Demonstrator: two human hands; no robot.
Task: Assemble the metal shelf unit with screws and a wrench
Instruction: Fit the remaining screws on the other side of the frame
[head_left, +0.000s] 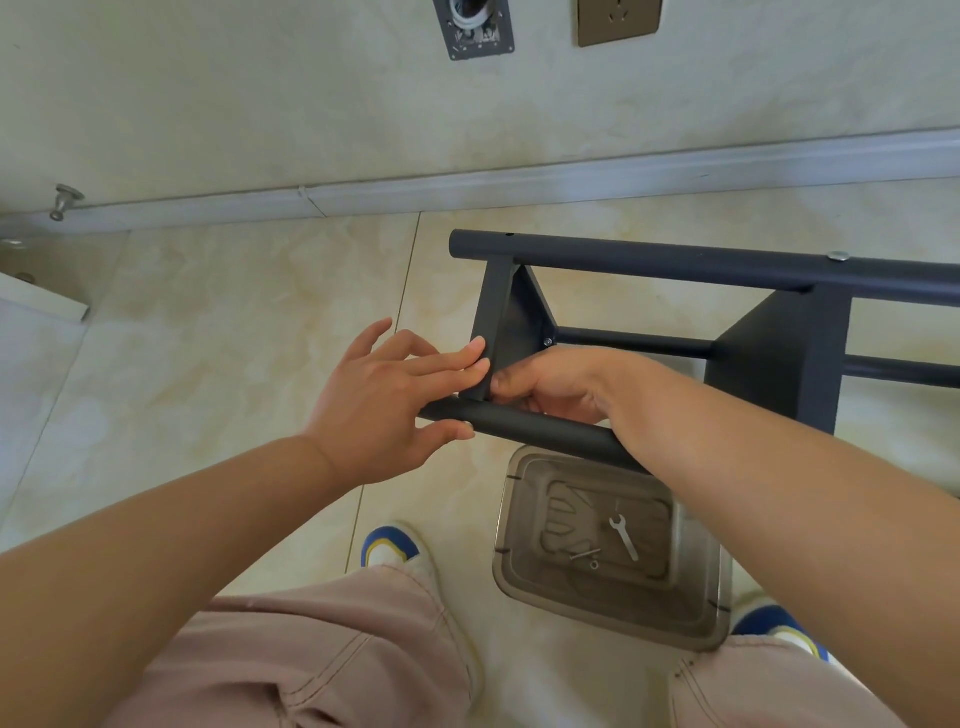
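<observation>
The dark metal shelf unit (675, 262) lies on its side on the tiled floor, its tube legs running left to right. My left hand (384, 400) touches the near tube (535, 428) and the end shelf panel (501, 317) with straight fingers, thumb under the tube. My right hand (556, 382) is curled against the inner side of that panel just above the near tube; what its fingers pinch is hidden. A silver screw head (548, 341) shows in the panel's corner. A small wrench (623, 538) lies in a tray.
A clear plastic tray (524, 587) with the wrench, a bolt (584, 554) and a small nut sits on the floor between my shoes. The wall and baseboard (467, 187) run close behind the shelf. A door stop (65, 201) sits at far left.
</observation>
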